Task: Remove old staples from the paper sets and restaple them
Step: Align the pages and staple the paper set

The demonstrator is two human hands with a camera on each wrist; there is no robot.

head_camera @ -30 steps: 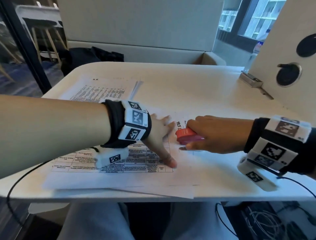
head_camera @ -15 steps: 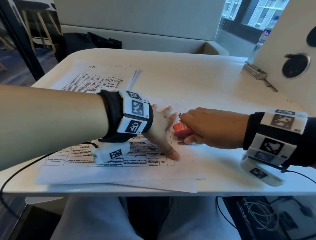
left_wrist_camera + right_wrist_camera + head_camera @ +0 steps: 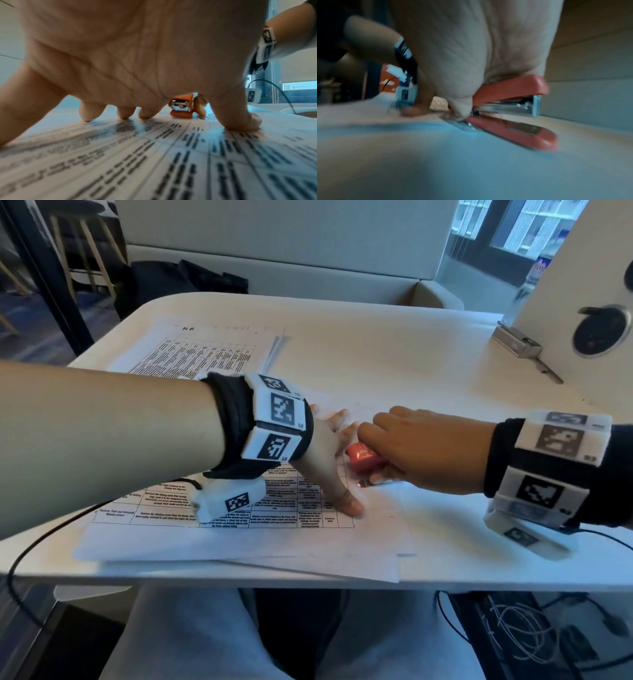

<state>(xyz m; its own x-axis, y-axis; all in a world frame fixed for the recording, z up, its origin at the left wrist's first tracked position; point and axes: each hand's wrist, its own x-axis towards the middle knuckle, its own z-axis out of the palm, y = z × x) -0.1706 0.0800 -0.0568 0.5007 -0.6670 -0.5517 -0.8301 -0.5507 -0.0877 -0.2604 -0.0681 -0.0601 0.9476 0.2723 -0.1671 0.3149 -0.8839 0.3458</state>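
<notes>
White table [image 3: 394, 354] carries two paper sets. Near paper set [image 3: 239, 542], printed grid face up, lies at front edge; second paper set [image 3: 212, 347] further back, left. Left hand [image 3: 329, 460] spread flat, fingertips [image 3: 243, 121] pressing near set down. Right hand [image 3: 421, 453] curled round red stapler [image 3: 364, 457], just beside left hand, on near set's far right part. Stapler mouth gapes in right wrist view; base [image 3: 522, 131] rests on sheet.

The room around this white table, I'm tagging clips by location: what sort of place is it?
Probably an office lounge or study booth: a padded bench behind the table, a round power socket in the side panel, printed paper sets.
</notes>
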